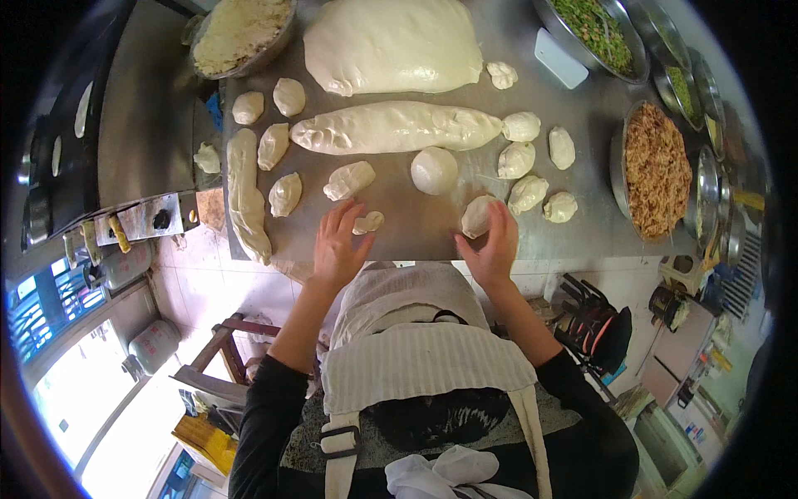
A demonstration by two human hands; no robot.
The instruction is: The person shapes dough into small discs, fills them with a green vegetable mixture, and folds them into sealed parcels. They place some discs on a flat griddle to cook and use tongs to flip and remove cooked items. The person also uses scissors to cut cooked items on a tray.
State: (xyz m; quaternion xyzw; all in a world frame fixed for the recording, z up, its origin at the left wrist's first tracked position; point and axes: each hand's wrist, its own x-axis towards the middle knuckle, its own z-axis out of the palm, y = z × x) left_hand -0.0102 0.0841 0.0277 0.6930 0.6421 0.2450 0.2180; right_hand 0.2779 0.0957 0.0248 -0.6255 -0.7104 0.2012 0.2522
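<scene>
My left hand is over the steel worktop near its front edge, fingers apart. A small scrap of dough lies between its fingers and thumb; I cannot tell whether they touch. My right hand curls around a dough piece, fingers on its right side and thumb at its lower left. Just beyond, between the two hands, sits a smooth round dough ball. An oblong dough piece rests past my left fingertips. Beside my right hand lies another lumpy dough piece.
A long dough roll spans the middle, with a large dough slab behind. A dough strip lies at left. Right are a bowl of brown shredded filling, a bowl of chopped greens and a white scraper. Another bowl stands back left.
</scene>
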